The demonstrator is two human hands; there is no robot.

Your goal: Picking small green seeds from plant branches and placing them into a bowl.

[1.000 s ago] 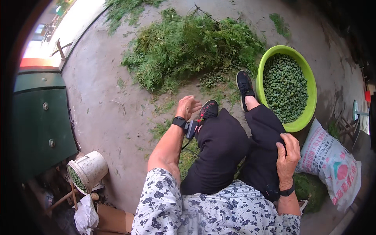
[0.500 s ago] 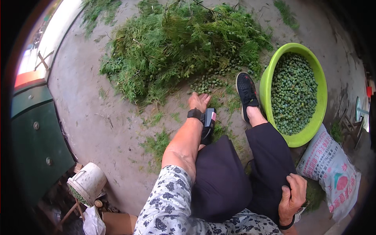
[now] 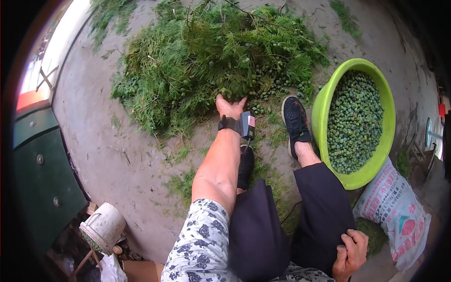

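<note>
My left hand (image 3: 230, 107) reaches to the near edge of a heap of green conifer branches (image 3: 206, 61). Its thumb and fingers are spread, with foliage between them; some fingertips are hidden under the sprigs. A dark strap with a small grey box (image 3: 247, 125) circles that wrist. Small round green cones (image 3: 282, 84) lie loose on the floor beside the heap, just right of this hand. Over my right thigh rests my right hand (image 3: 351, 253), loosely bent with fingers a little apart and holding nothing.
Right of my shoe (image 3: 297, 120) stands a lime-green tub (image 3: 320, 117) full of green cones. Below it lies a printed white sack (image 3: 399, 216). A white bucket (image 3: 104, 226) tilts at the lower left, near a dark green panel (image 3: 42, 174). Stray sprigs litter the concrete floor (image 3: 94, 122).
My left hand has moved forward from the bare floor to the heap's edge, its fingers now partly under foliage. My right hand stays on my thigh. The view has shifted slightly.
</note>
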